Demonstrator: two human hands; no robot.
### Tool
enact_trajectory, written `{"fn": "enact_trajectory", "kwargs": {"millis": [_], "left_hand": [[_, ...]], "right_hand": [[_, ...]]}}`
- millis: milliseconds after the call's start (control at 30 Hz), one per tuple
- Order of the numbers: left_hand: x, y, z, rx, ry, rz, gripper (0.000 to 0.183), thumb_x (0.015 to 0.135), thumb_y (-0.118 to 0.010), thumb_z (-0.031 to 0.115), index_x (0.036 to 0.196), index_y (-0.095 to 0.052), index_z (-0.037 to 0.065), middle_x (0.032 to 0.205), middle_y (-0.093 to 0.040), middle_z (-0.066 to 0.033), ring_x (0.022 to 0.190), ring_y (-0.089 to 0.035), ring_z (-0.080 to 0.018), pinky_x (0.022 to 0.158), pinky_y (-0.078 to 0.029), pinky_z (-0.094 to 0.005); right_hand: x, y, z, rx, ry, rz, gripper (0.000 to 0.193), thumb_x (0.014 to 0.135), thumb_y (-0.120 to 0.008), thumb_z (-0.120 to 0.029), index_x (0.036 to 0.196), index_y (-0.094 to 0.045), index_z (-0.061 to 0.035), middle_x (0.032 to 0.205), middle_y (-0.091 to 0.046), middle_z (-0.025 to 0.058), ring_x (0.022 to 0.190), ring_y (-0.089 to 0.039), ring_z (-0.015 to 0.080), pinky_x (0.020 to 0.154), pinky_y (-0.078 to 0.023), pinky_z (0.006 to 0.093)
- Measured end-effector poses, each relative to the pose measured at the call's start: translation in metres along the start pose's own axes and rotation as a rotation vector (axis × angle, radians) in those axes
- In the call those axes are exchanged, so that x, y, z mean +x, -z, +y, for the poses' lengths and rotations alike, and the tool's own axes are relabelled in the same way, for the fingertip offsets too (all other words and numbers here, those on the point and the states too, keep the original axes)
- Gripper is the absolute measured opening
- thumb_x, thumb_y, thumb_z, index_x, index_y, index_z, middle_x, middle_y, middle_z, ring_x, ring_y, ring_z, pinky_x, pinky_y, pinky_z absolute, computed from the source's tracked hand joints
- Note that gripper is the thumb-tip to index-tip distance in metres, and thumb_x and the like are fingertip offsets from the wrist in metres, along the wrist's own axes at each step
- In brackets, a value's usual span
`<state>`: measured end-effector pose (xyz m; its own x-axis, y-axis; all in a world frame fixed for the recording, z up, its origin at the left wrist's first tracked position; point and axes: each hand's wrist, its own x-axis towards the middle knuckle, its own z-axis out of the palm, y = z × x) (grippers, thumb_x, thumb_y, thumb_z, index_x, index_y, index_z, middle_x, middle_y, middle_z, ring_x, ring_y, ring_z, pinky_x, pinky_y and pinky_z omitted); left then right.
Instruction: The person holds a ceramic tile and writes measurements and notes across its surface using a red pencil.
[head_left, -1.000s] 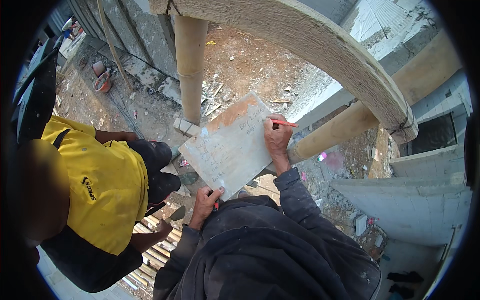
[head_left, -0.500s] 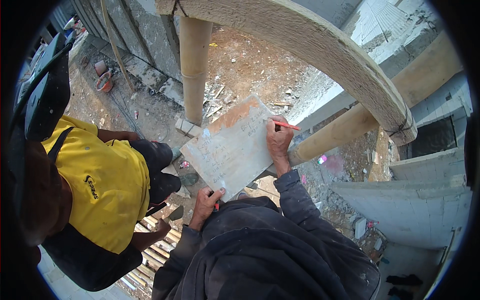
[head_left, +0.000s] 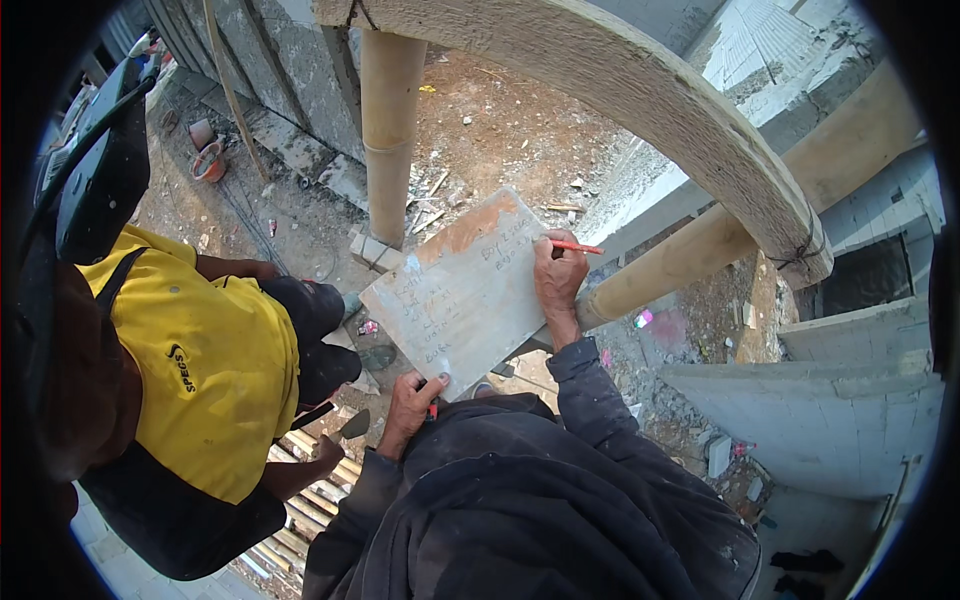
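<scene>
A flat grey board (head_left: 490, 300), stained orange-brown along its far edge, lies tilted in front of my body with handwriting on it. At its near corner my left hand (head_left: 405, 412) grips the edge, thumb on top and fingers underneath. A small red-and-black object (head_left: 433, 410), too covered to name, shows beside that thumb. My right hand (head_left: 560, 285) rests on the board's right edge, closed around a red pencil (head_left: 575, 246). The pencil's point is at the writing near the upper right corner.
To my left a co-worker in a yellow shirt (head_left: 205, 370) holds a trowel (head_left: 352, 426). A curved timber beam (head_left: 600, 70), an upright bamboo post (head_left: 388, 140) and a slanting bamboo pole (head_left: 690, 260) stand close ahead. Bamboo slats (head_left: 310, 500) lie below; rubble covers the ground.
More marks show in the upper right writing. My right hand and the pencil have shifted only slightly. The co-worker's head and trowel have moved a little.
</scene>
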<state>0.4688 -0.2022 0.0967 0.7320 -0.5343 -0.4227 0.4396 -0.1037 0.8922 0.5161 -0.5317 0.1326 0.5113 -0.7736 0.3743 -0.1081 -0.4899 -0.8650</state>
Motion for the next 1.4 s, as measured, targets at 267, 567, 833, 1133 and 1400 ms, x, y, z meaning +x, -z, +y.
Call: {"fn": "enact_trajectory", "kwargs": {"millis": [267,567,833,1133,1400], "left_hand": [[0.000,-0.003,-0.003,-0.019,-0.007,0.010,0.033,0.097,-0.073,0.026,0.109,-0.078,-0.004,0.087,-0.073,-0.0014,0.076,-0.059,-0.0065,0.066,-0.045,-0.0267],[0.004,0.003,-0.008,-0.011,-0.006,-0.006,0.032,0.097,-0.073,0.027,0.107,-0.078,-0.003,0.084,-0.071,0.0008,0.073,-0.056,-0.0062,0.064,-0.043,-0.0268],[0.005,0.004,-0.017,-0.031,0.026,-0.021,0.032,0.098,-0.073,0.026,0.110,-0.078,-0.003,0.088,-0.073,-0.0005,0.075,-0.058,-0.0065,0.065,-0.045,-0.0270],[0.004,0.000,-0.004,-0.033,0.018,-0.017,0.032,0.098,-0.073,0.025,0.111,-0.078,-0.003,0.091,-0.075,-0.0021,0.077,-0.062,-0.0072,0.067,-0.047,-0.0268],[0.005,0.004,-0.012,0.010,0.031,-0.022,0.034,0.098,-0.074,0.027,0.111,-0.078,-0.004,0.092,-0.076,-0.0034,0.078,-0.062,-0.0070,0.067,-0.048,-0.0262]], "right_hand": [[0.000,0.000,0.006,-0.018,0.013,0.006,0.011,0.089,-0.069,-0.008,0.098,-0.074,-0.0014,0.081,-0.072,0.0083,0.071,-0.068,0.0164,0.068,-0.056,0.0324],[0.001,-0.003,0.004,0.013,0.066,0.054,0.011,0.091,-0.068,-0.008,0.098,-0.073,-0.0012,0.081,-0.072,0.0080,0.071,-0.068,0.0163,0.068,-0.056,0.0326],[0.003,-0.003,0.005,0.019,0.005,0.024,0.011,0.091,-0.070,-0.010,0.098,-0.073,-0.0016,0.080,-0.072,0.0072,0.070,-0.067,0.0159,0.068,-0.055,0.0325],[0.006,-0.003,0.003,-0.038,0.020,0.086,0.011,0.093,-0.069,-0.012,0.098,-0.073,-0.0025,0.076,-0.069,0.0077,0.069,-0.066,0.0174,0.066,-0.054,0.0346],[0.007,-0.006,0.012,-0.011,0.018,0.095,0.012,0.095,-0.068,-0.012,0.099,-0.073,-0.0018,0.082,-0.070,0.0089,0.075,-0.068,0.0196,0.071,-0.055,0.0348]]}}
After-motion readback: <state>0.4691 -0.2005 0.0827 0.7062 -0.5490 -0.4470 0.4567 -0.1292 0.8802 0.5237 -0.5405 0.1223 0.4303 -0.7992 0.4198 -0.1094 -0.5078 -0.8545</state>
